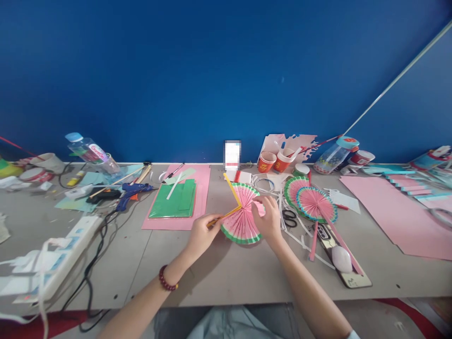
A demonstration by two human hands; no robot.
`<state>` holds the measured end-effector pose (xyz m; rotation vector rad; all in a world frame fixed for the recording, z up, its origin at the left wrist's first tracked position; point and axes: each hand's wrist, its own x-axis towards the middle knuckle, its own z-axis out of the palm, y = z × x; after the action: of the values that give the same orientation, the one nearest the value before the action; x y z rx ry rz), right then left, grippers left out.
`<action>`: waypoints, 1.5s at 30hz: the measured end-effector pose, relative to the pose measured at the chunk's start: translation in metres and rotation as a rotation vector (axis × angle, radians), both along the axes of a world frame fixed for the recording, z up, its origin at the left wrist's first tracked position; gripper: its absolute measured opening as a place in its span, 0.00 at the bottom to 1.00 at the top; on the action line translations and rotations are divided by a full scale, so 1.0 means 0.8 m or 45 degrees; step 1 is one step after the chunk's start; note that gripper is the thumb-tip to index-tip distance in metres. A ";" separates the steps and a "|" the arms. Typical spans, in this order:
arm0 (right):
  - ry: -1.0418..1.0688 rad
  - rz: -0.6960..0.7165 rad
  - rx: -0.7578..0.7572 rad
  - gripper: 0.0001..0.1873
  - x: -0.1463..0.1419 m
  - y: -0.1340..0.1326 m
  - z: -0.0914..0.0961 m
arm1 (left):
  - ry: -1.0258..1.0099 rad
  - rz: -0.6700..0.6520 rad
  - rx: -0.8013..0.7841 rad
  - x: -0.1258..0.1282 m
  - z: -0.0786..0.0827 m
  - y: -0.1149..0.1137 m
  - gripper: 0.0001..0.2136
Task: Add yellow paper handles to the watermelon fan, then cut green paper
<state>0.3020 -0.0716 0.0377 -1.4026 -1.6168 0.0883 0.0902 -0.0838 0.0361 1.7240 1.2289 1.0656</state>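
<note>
Fan (242,223) is over the worktop (226,278), between front and back edges. Left hand (202,234) pinches a yellow stick (229,214); right hand (269,219) holds right-side pleats (252,227). Judged light, springy, easily creased; best gripped by stiffer sticks.

Even, moderately bright light, seemingly from above. Blue wall (226,84) clearer blue low in middle, darkening toward top corners. Soft-edged shadow on grey table (247,278) below pleated fan (243,230). Pale glints on clear bottle (92,153). Wide-lens stretch and smearing toward both sides; power strip (70,256) soft, blurred. Fan moderately sharp, fine detail smudged. Pixelated block (232,154) at wall's foot.
</note>
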 end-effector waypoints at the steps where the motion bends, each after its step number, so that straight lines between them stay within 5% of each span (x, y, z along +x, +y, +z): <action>1: 0.075 -0.030 -0.001 0.08 0.004 0.002 -0.001 | 0.066 -0.020 0.069 -0.005 0.007 0.000 0.09; 8: 0.677 0.145 -0.411 0.29 0.022 0.020 -0.014 | 0.450 -0.095 0.500 -0.031 0.049 -0.004 0.11; 15: 1.081 0.356 -0.735 0.30 0.025 0.023 -0.011 | 0.547 -0.206 0.439 -0.054 0.072 0.001 0.12; 24: 1.267 0.305 -0.477 0.21 0.033 0.024 -0.008 | 0.606 -0.300 0.358 -0.059 0.061 0.008 0.12; 38: 1.245 0.324 -0.468 0.20 0.030 0.021 -0.004 | 0.379 -0.345 0.070 -0.065 0.042 0.014 0.11; 45: 1.047 0.291 -0.376 0.19 0.029 0.021 -0.006 | 0.765 -0.388 0.232 -0.042 0.062 0.016 0.13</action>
<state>0.3253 -0.0548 0.0331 -1.1501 -1.0717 0.9434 0.0563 -0.0712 0.0857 2.3891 1.1771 0.4984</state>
